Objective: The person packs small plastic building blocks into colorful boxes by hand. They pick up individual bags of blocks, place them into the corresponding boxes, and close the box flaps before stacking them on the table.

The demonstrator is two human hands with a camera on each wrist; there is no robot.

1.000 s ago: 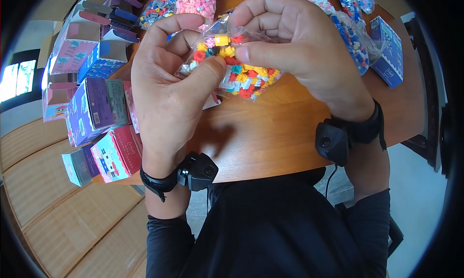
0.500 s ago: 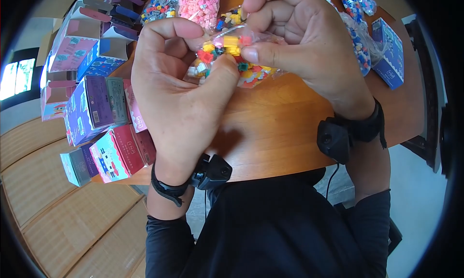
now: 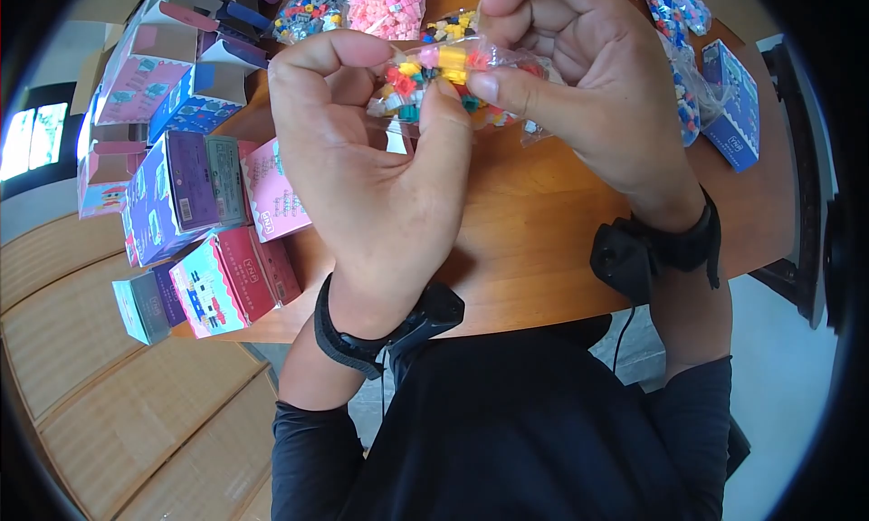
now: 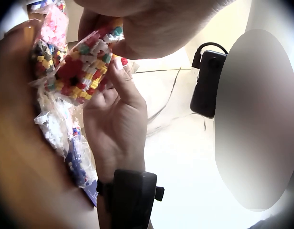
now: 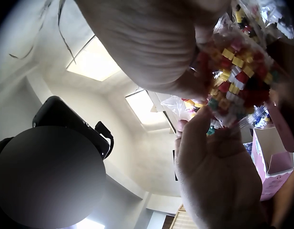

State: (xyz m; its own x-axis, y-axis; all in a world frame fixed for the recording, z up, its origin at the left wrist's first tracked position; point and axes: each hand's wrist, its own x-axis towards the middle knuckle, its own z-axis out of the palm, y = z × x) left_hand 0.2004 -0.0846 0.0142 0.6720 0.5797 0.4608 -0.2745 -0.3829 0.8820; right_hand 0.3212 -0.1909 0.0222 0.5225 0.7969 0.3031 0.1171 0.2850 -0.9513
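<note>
Both hands pinch a clear plastic bag of small toy building bricks [image 3: 404,79], in red, yellow, white, teal and pink, raised above the table. My left hand [image 3: 385,191] grips its left side with thumb and curled fingers. On the right side, the thumb and fingers of my right hand [image 3: 593,95] pinch the plastic near the upper edge. The left wrist view shows the bag's bricks [image 4: 82,71] between the two hands, with the right thumb against them. From the right wrist, the full side of the bag [image 5: 237,71] is visible, partly shaded.
Several cartons stand at the left, among them a purple box [image 3: 186,181], a red box [image 3: 240,281] and an opened blue box [image 3: 204,95]. Other brick bags, one pink [image 3: 387,9], lie along the far side. A blue box [image 3: 731,105] stands at the right beside blue-and-white bags.
My left hand has shifted to the right, and the bag has moved right and slightly up with both hands. Its lower part now tilts away from the head view.
</note>
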